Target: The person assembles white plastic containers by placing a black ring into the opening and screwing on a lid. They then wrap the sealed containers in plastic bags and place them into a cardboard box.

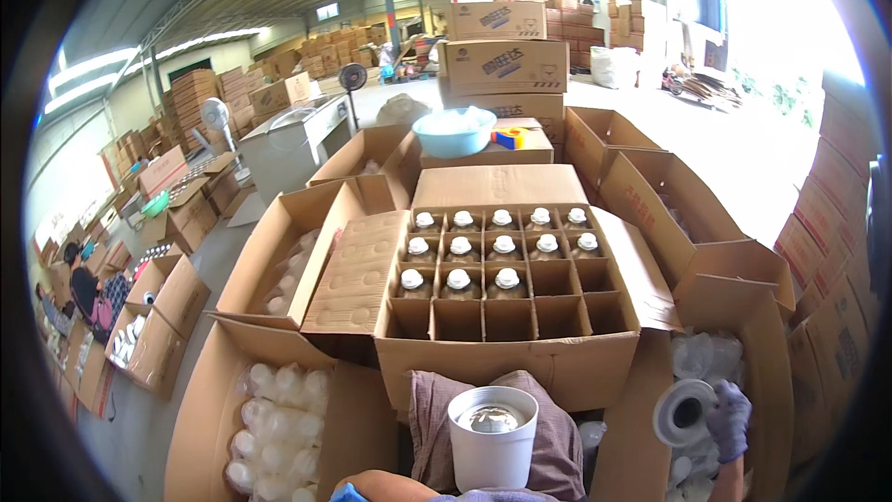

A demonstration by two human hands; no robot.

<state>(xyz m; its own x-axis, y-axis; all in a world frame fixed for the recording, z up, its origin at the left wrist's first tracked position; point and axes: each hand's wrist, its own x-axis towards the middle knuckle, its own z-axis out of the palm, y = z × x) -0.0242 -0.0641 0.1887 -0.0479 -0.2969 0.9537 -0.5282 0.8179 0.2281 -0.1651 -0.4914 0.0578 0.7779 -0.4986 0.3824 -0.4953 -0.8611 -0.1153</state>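
My right hand (729,419), in a grey glove, is at the lower right over an open carton. Its fingers are closed on the rim of a white round piece with a dark round hole (684,413). Clear plastic-wrapped items (704,355) lie in the carton around it. A white tub (492,451) stands upright at my lap, with something shiny and silvery inside. My left forearm (383,487) comes in at the lower edge beside the tub; the left hand itself is not visible. In front is a divided carton (506,358) holding several dark bottles with white caps (503,247).
An open carton of bagged translucent bottles (279,428) stands at the left. More open cartons (674,195) flank the divided one. Behind it, a light blue basin (452,135) rests on a box near stacked cartons (505,65). A person (84,284) sits far left.
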